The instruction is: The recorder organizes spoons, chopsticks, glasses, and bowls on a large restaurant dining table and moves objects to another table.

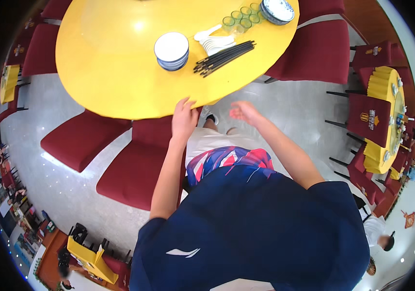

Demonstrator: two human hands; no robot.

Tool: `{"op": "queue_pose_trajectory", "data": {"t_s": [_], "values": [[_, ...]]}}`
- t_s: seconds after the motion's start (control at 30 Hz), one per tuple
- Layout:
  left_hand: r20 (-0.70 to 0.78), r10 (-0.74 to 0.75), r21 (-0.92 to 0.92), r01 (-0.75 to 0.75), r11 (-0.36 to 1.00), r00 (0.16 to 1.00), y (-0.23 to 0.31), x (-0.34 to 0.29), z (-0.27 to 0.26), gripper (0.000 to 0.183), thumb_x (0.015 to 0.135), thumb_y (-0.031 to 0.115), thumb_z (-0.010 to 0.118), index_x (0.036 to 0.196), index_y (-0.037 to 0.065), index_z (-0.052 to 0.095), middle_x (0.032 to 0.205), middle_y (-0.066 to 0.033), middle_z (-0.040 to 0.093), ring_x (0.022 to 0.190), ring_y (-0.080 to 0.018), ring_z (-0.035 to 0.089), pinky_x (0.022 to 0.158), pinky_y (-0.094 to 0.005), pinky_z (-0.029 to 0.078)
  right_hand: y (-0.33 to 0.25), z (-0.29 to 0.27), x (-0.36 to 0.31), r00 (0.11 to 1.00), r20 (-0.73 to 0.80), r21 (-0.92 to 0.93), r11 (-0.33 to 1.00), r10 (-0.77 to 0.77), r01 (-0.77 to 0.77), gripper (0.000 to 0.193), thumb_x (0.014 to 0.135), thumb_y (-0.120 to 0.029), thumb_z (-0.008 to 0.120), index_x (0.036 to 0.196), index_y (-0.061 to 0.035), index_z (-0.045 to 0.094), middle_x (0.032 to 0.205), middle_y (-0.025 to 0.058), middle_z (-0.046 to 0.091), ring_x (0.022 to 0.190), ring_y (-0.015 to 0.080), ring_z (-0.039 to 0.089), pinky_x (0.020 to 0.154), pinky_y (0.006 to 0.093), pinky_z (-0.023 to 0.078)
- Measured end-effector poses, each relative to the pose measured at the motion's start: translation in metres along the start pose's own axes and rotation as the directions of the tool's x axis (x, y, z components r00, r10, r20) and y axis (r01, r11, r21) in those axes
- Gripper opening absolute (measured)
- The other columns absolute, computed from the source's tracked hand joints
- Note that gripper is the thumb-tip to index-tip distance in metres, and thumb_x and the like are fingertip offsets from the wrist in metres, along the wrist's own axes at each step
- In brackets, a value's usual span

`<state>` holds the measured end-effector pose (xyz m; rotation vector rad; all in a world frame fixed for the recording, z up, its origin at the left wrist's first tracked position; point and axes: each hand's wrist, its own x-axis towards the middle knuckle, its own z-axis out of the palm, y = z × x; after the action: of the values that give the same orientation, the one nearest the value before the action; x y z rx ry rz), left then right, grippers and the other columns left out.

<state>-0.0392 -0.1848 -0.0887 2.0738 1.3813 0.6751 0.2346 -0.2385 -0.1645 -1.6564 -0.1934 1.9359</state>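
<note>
My left hand (184, 118) is at the near edge of a yellow round table (115, 82), its fingers loosely stretched and nothing visible in them. I cannot tell whether it touches the edge. My right hand (246, 112) hovers off the table over the grey floor, fingers a little bent and apart, holding nothing I can see. Beyond my hands on the table stand a stack of white bowls with blue sides (171, 48), a bundle of dark chopsticks (224, 58), several white spoons (217, 44), green-tinted glasses (245, 23) and a stack of patterned plates (278, 10).
Dark red chairs ring the table: one (88, 138) and another (130, 174) at the near left, one (314, 53) at the right. Another set table with a yellow cloth (378, 157) stands far right. A person in white (373, 230) is at the lower right.
</note>
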Motion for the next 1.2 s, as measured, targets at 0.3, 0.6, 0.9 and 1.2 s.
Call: {"op": "queue_pose_trajectory", "data": {"t_s": [0.3,0.6,0.9,1.2], "values": [[0.093,-0.104,0.369,0.063,0.927,0.990,0.018,0.172,0.120,0.070,0.073,0.022,0.076,0.132,0.004,0.043,0.129,-0.0186,0.048,0.122,-0.0365,0.045,0.101,-0.0490,0.038,-0.173,-0.041,0.050,0.775,-0.560,-0.121,0.954,-0.294,0.274,0.039,0.084,-0.018,0.061,0.119,-0.0021,0.052,0.105,0.0156,0.061,0.085,0.0248,0.063,0.074,0.0378,0.053],[-0.025,-0.078,0.195,0.081,0.977,0.997,0.057,0.205,0.126,0.038,0.075,0.006,0.067,0.112,0.005,0.059,0.114,-0.0152,0.055,0.110,-0.0341,0.053,0.092,-0.0443,0.045,-0.287,-0.102,0.039,0.449,-0.159,-0.805,0.378,-0.879,0.457,0.031,0.081,-0.006,0.062,0.111,-0.0043,0.057,0.110,0.0174,0.054,0.094,0.0312,0.058,0.085,0.0420,0.048],[0.045,0.084,0.248,-0.092,0.964,0.995,0.161,0.358,0.167,0.032,0.076,0.001,0.062,0.106,0.008,0.060,0.109,-0.0120,0.057,0.098,-0.0303,0.060,0.066,-0.0385,0.056,-0.397,-0.140,0.109,0.350,0.530,-0.841,-0.426,-0.772,0.334,0.035,0.075,-0.006,0.062,0.109,-0.0111,0.063,0.108,0.0138,0.056,0.100,0.0321,0.057,0.080,0.0436,0.051],[0.031,-0.307,0.495,0.253,0.831,0.951,0.151,0.373,0.206,0.033,0.078,0.008,0.065,0.111,0.008,0.056,0.110,-0.0179,0.049,0.096,-0.0360,0.058,0.065,-0.0426,0.056,-0.384,-0.139,0.138,0.598,0.503,-0.859,-0.438,-0.624,0.266,0.025,0.084,-0.011,0.059,0.109,-0.0107,0.058,0.108,0.0168,0.055,0.097,0.0350,0.062,0.070,0.0460,0.054]]}}
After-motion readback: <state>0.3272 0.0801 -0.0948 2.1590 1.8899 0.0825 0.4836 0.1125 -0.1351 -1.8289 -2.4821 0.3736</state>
